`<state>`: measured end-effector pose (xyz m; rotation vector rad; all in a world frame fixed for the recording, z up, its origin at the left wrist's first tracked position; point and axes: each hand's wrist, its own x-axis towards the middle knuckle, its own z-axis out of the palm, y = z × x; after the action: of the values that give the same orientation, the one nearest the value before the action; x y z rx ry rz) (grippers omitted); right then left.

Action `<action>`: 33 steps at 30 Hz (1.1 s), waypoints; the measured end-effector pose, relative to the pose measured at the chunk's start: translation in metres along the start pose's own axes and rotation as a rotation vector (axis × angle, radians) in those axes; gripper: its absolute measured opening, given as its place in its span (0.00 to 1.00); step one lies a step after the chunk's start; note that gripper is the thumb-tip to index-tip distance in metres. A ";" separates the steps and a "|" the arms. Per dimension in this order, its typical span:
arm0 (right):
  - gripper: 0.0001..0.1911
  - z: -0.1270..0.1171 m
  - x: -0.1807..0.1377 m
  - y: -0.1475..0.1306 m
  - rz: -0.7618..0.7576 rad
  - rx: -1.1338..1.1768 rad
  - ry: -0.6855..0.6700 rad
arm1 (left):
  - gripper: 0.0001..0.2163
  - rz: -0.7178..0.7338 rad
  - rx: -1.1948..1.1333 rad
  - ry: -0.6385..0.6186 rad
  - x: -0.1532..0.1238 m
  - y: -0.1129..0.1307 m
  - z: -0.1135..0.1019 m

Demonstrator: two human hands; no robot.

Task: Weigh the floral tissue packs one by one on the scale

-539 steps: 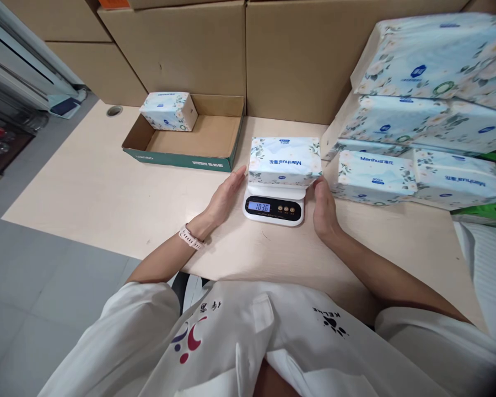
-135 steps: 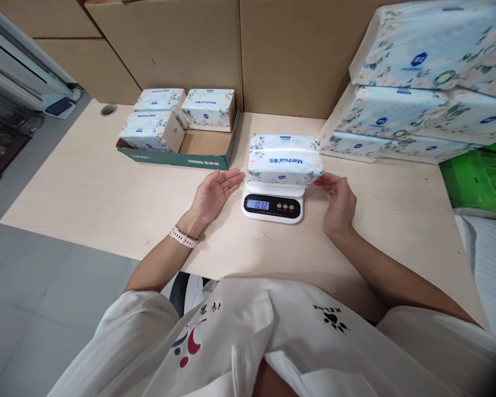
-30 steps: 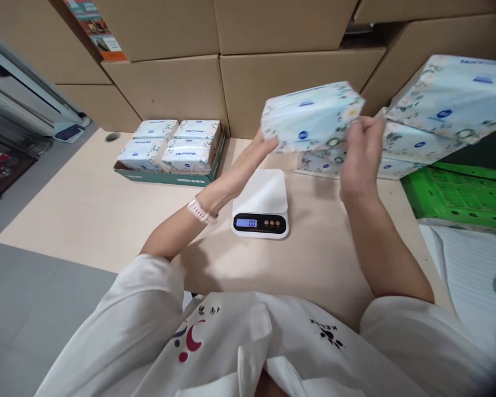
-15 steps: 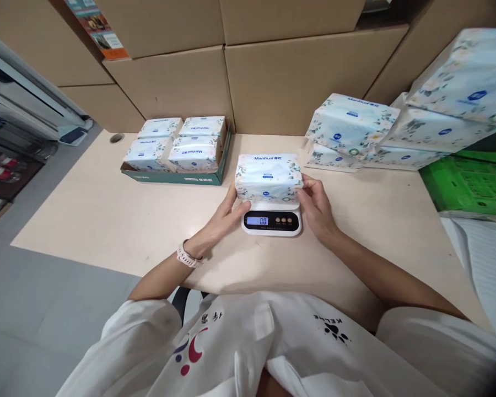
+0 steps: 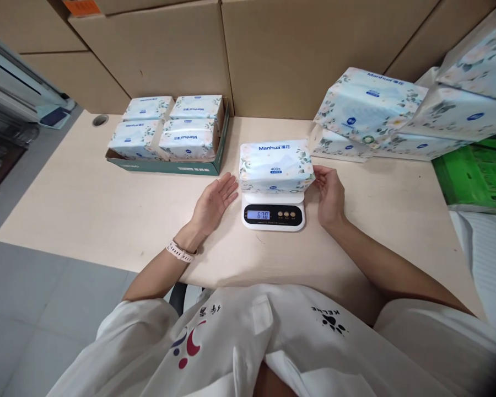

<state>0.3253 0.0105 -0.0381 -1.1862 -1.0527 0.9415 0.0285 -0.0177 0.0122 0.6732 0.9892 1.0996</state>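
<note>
A pack of tissues (image 5: 276,165), pale blue with a floral print, rests on a white digital scale (image 5: 252,225). The scale's lit display (image 5: 258,215) seems to read 67.0. To the left of the pack, my left hand (image 5: 213,204) is open, palm turned inward and fingers stretched, apart from the pack. Close by the pack's right side is my right hand (image 5: 329,193), open, its fingertips partly hidden behind the pack's corner. Whether those fingertips touch the wrapper I cannot tell.
A green shallow carton (image 5: 169,166) with several tissue packs stands back left. More packs (image 5: 372,105) are stacked back right, beside a green plastic-wrapped bundle (image 5: 475,173). Large cardboard boxes (image 5: 314,55) line the back of the table (image 5: 86,204), which has a cable hole (image 5: 100,119).
Both hands have let go of the tissue pack and moved outward. The pack now rests on the scale, and its display went from 0.0 to about 67.0. The view has shifted closer.
</note>
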 end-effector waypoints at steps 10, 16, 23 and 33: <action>0.34 0.001 -0.003 -0.005 0.014 -0.007 0.016 | 0.23 -0.014 -0.012 0.003 -0.001 0.003 0.004; 0.35 0.002 -0.003 -0.005 0.027 0.001 0.027 | 0.24 -0.012 -0.013 -0.003 0.000 0.003 0.003; 0.34 0.002 -0.002 -0.003 0.021 -0.008 0.017 | 0.24 -0.015 0.005 -0.018 0.000 0.002 0.002; 0.36 0.005 -0.005 -0.010 0.055 -0.028 0.037 | 0.16 -0.052 -0.088 0.043 -0.001 0.005 0.007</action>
<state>0.3198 0.0054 -0.0285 -1.2571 -1.0108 0.9469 0.0323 -0.0164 0.0197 0.5520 0.9843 1.1089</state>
